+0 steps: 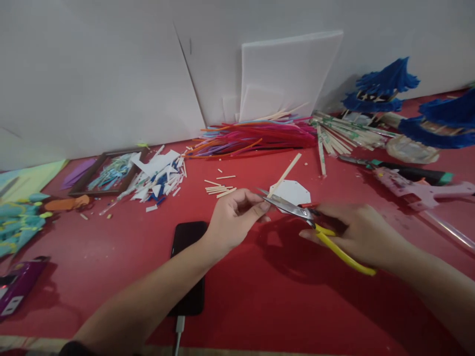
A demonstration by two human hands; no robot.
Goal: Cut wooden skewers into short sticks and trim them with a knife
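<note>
My left hand (239, 213) pinches one end of a thin flat wooden stick (286, 173), which slants up and to the right. The yellow-handled scissors (339, 251) are in my right hand (358, 231), their blades around the stick close to my left fingertips. Beneath the stick and blades lies a white many-sided piece of card (295, 192), partly hidden. Several short cut stick pieces (218, 189) rest on the red table to the left of it.
A black phone (189, 237) with a cable lies under my left forearm. Behind are pink and red pipe cleaners (256, 138), wrapped sticks (343, 133) and paper scraps (163, 173). At right sit a pink glue gun (419, 188), pliers (411, 171) and blue-roofed models (386, 81).
</note>
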